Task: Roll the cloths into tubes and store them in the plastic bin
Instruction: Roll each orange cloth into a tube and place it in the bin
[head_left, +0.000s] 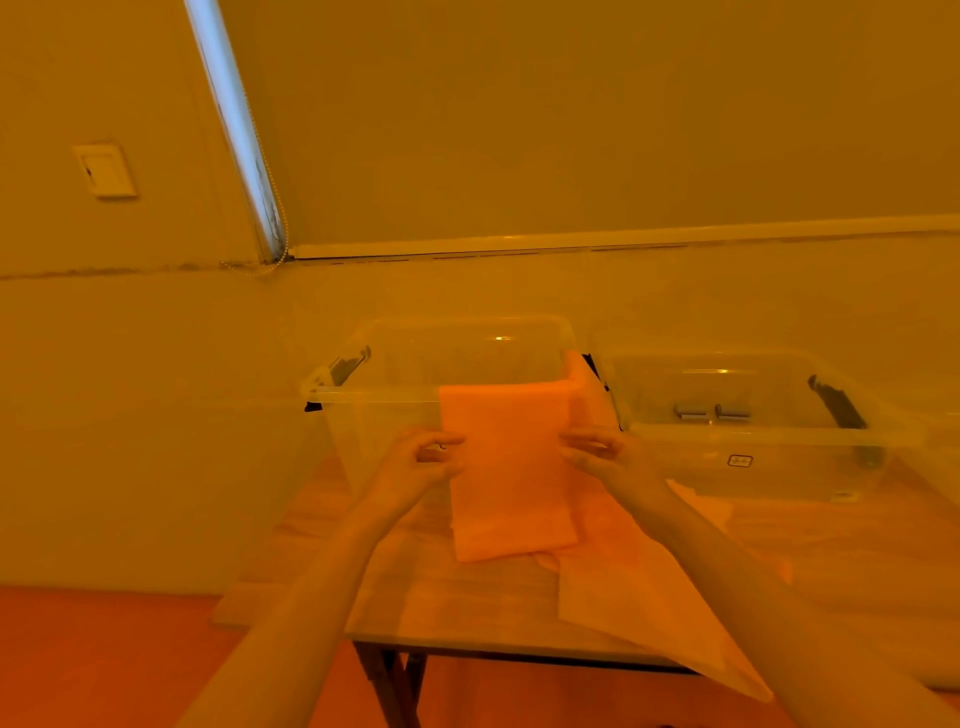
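- Nearest: a pale cloth (649, 597) lies flat on the wooden table (467, 597), one corner hanging over the near edge. Judged to be waiting its turn; it is not rolled.
- Left hand (421, 462): fingers curled, pinching the left edge of the orange cloth (509, 467).
- Right hand (602, 454): fingers curled likewise, pinching the right edge of the same cloth. The two grips sit at the same height on opposite edges, which keeps the fabric taut and flat between them.
- Orange cloth: folded flat, held up off the table, its top draped over the near rim at the right corner of the plastic bin (447, 395), its lower edge hanging down to the table. It is not a tube. Judgement: it is either being pulled off the rim or squared up ahead of rolling; which one cannot be told.
- Plastic bin: clear, open-topped, standing on the table directly beyond the hands; no rolled cloth is visible inside it.
- Second clear bin (753, 431): just beside the first, to the right, with small grey items on its floor, too small to identify.
- Farthest: wall with a switch plate (106, 170) at upper left.
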